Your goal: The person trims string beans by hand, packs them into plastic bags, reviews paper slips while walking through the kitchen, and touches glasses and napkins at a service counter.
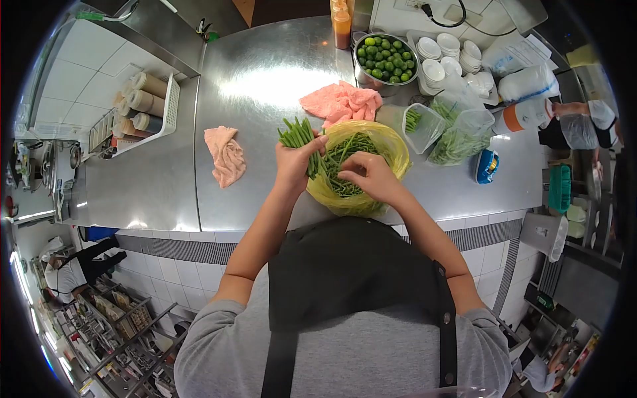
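Note:
A bunch of green beans is gripped in my left hand, its tips fanned out above the thumb. The hand is at the left rim of a yellow plastic bag, which stands open on the steel counter. Loose green beans fill the bag. Over its right half is my right hand, with bent fingers and the thumb drawn in close to the beans. Whatever lies between those fingertips is too small to make out.
Pink cloths and a peach cloth lie on the steel counter. Behind are a bowl of limes and stacked white dishes. To the right are a plastic container, bagged greens and a blue packet.

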A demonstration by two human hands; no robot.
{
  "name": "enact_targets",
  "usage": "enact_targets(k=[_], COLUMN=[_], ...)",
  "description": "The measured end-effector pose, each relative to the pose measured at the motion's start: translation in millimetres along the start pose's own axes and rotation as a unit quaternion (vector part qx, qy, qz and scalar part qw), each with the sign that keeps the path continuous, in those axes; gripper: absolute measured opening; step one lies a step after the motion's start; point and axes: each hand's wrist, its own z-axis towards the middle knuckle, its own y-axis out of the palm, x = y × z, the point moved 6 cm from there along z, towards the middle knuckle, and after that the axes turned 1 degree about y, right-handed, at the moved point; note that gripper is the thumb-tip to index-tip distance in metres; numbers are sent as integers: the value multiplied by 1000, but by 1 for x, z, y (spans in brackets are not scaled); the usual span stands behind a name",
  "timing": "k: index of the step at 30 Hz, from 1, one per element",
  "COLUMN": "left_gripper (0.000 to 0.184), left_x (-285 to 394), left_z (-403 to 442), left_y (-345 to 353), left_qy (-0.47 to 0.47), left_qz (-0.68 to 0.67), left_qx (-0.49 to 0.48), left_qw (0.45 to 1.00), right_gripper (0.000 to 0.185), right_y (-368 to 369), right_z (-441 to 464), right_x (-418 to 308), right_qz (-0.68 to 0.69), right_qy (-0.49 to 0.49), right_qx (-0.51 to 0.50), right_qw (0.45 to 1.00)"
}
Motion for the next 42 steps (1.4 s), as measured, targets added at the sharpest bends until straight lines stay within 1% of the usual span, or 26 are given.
enact_targets(k=[1,2,4,5,7,8,10,12,14,16,20,21,23,26,29,30,32,33,34,35,36,37,38,40,41,42], left_gripper=[23,23,23,24,24,24,24,24,22,25,35,35,49,56,54,54,42,42,36,31,31,29,27,26,26,26], left_x=[1,1,1,0,-6,-9,-12,-11,-7,-4,-8,-11,-17,-15,-13,-10,-2,-3,-2,0,0,-2,-4,-1,0,2], left_z=[0,0,0,0,2,3,4,5,6,5,2,2,3,-2,-7,-8,-9,-8,-5,-3,-2,-3,-4,-7,-9,-11], left_y=[1,1,1,1,-4,-7,-11,-14,-14,-12,-8,-10,-10,-6,-9,-9,-12,-13,-13,-10,-8,0,8,17,21,23], left_qy=[12,25,27,30,24,19,15,13,13,-10,-65,-65,-74,-76,-98,-97,-61,-61,-36,-11,-12,-15,-18,-15,-15,-14], left_qz=[-12,-25,-20,-14,-11,-9,-12,-17,-78,-100,-157,-157,-149,-124,-100,-101,-32,-33,33,100,100,154,208,207,204,204], left_qx=[7,15,13,10,17,24,35,47,50,41,10,9,-41,-53,-41,-39,-20,-19,-44,-70,-71,-113,-153,-166,-178,-180], left_qw=[1000,999,999,999,1000,1000,999,999,996,994,985,985,985,988,989,989,997,997,998,992,992,981,966,964,962,962], right_gripper=[15,15,13,13,13,13,16,21,26,38,38,34,30,23,19,17,15,14,13,13,12,12,12,14,14,13], right_y=[3,5,0,2,3,3,9,9,8,6,-4,-6,-10,-7,-15,-19,-25,-25,-23,-24,-22,-19,-17,-20,-21,-26], right_z=[0,0,-5,-7,-20,-25,-41,-36,-29,-5,21,27,42,53,55,49,37,31,25,20,16,13,12,11,10,12], right_x=[1,2,-6,-8,-40,-46,-69,-65,-51,-3,24,23,28,42,30,18,-4,-12,-19,-26,-30,-33,-35,-46,-51,-51], right_qz=[-65,-66,-92,-92,-116,-117,-158,-164,-171,-262,-335,-348,-362,-425,-423,-385,-347,-338,-328,-328,-280,-230,-230,-149,-149,-101], right_qy=[-7,-7,-47,-47,-247,-246,-362,-338,-312,-183,-151,-154,-159,-165,-161,-173,-184,-179,-173,-171,-162,-153,-152,-187,-187,-128], right_qx=[-4,-3,85,84,112,113,120,110,100,67,48,59,71,65,82,85,85,46,7,7,-24,-55,-54,-18,-16,-5], right_qw=[998,998,991,991,956,955,911,920,929,945,929,923,916,888,888,903,915,923,929,929,946,960,960,971,971,987])
